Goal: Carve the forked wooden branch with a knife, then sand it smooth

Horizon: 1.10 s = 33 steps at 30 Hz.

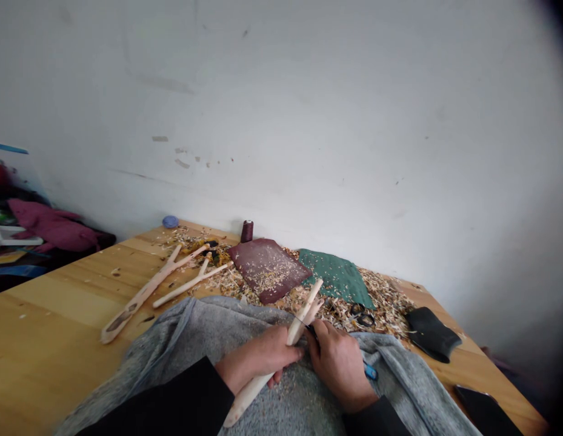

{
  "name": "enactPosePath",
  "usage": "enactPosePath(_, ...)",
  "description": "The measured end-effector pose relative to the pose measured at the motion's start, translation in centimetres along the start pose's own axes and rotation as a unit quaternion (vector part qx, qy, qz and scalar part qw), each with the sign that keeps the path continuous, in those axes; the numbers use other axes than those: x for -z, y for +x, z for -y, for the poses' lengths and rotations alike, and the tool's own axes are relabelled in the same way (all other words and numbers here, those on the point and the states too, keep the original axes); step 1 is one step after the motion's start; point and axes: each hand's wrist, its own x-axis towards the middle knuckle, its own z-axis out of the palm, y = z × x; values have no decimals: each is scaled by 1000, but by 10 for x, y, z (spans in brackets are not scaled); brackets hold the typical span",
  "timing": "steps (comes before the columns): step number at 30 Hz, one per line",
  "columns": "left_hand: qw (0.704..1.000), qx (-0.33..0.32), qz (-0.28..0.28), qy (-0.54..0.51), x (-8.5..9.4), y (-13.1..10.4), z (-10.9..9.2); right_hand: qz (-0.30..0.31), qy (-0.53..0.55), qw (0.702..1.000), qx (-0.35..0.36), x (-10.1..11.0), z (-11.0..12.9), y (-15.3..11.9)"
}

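Left hand (271, 351) grips one forked stick (296, 331), right hand (338, 357) holds one knife (311, 330), two other forked sticks (150, 286) lying leftward.

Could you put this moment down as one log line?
Left hand: gripping stick | right hand: holding knife across stick | below: gray cloth | beyond: wood shavings

Cream stick (296, 331), green sheet (334, 275), maroon sheet (267, 265) (paler in the middle), grey cloth (303, 404).
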Motion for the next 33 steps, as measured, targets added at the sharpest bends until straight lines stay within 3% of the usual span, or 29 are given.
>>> enactPosePath(22, 1000, -4, 5, -5, 0, -1, 0, 2, -7, 1000, -2, 2, 1, 0)
enactPosePath(29, 1000, -24, 11, -5, 0, -5, -7, 34, 3, 999, 34, 2, 11, -3)
enactPosePath(33, 999, -30, 13, -4, 1, -6, -8, 20, -12, 999, 31, 2, 7, -2)
